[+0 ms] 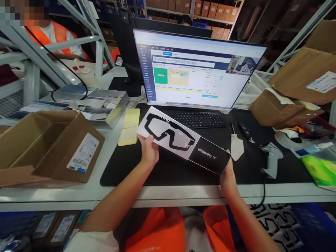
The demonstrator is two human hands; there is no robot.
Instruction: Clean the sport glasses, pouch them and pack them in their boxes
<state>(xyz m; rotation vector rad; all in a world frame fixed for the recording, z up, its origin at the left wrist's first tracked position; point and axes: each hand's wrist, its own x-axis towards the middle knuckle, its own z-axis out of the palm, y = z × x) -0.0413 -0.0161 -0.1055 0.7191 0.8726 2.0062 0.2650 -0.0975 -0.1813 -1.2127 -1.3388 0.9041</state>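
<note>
Your left hand [149, 151] and right hand [228, 175] both grip the box [183, 140] ends; keep it level above the mat [131, 168].

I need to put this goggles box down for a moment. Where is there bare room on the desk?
The black mat lies bare in front of the keyboard, under the goggles box, between the left hand and right hand. The left is crowded by an open carton and metal tray; the right by a scanner and packets.
</note>
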